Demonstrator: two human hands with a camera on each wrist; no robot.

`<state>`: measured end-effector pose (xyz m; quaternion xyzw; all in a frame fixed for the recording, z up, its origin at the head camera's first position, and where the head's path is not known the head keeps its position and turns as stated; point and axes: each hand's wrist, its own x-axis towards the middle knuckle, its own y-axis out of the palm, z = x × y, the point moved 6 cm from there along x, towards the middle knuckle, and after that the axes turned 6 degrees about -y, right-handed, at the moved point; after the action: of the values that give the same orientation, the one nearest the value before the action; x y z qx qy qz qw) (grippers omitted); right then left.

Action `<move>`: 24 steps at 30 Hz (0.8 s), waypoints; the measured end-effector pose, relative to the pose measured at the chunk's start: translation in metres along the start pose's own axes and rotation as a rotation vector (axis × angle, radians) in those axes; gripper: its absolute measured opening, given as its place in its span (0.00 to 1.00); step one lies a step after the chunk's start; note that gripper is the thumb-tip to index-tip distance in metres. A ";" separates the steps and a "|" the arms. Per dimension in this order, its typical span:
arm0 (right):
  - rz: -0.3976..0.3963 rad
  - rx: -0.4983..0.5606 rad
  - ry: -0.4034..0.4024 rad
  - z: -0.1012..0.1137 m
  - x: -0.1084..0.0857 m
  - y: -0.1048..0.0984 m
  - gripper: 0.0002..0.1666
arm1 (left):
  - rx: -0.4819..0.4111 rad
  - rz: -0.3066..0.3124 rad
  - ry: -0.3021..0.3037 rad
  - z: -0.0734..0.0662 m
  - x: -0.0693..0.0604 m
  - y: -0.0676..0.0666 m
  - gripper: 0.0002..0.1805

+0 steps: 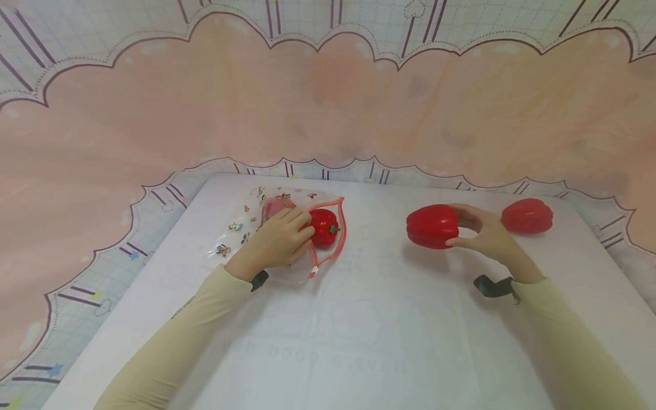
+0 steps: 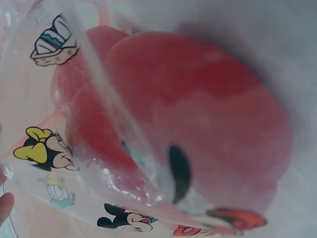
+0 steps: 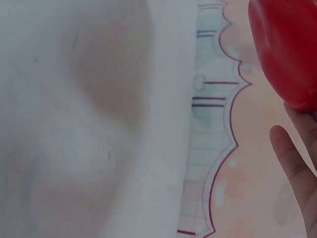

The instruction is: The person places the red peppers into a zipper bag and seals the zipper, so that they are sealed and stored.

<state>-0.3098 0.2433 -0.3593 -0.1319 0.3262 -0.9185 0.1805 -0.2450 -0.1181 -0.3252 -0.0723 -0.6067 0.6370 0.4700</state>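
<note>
A clear printed bag (image 1: 246, 222) with an orange-red edge lies at the left of the table; in the left wrist view, red peppers (image 2: 198, 114) show through its cartoon-printed plastic. My left hand (image 1: 279, 236) grips the bag near its mouth, fingers curled, beside a red pepper with a green stem (image 1: 323, 229) in the opening. Right of it, my right hand (image 1: 484, 230) holds a large red pepper (image 1: 432, 226) by its end between thumb and fingers, above the table. The right wrist view catches part of this pepper (image 3: 290, 49) and some fingers (image 3: 292, 158).
Another red pepper (image 1: 528, 216) lies on the white table (image 1: 389, 341) at the right, just beyond my right hand. A patterned pink cloth (image 1: 359, 114) hangs behind the table's back edge.
</note>
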 end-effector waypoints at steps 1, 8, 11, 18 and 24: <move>0.004 0.004 -0.007 0.001 0.001 0.002 0.51 | 0.000 0.000 0.000 0.000 0.000 0.000 0.14; 0.019 0.023 -0.059 0.010 0.007 0.017 0.49 | -0.001 0.007 0.001 0.000 0.001 0.001 0.13; 0.024 0.025 -0.082 0.014 0.011 0.022 0.49 | -0.004 0.010 0.001 0.000 0.001 0.001 0.13; 0.043 0.043 -0.111 0.021 0.020 0.033 0.48 | -0.013 0.009 0.001 0.000 0.001 0.002 0.13; 0.066 0.054 -0.135 0.028 0.028 0.043 0.48 | -0.010 0.010 0.002 -0.001 0.000 0.002 0.13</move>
<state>-0.3138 0.1850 -0.3622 -0.1776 0.2926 -0.9095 0.2358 -0.2458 -0.1171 -0.3272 -0.0782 -0.6091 0.6364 0.4668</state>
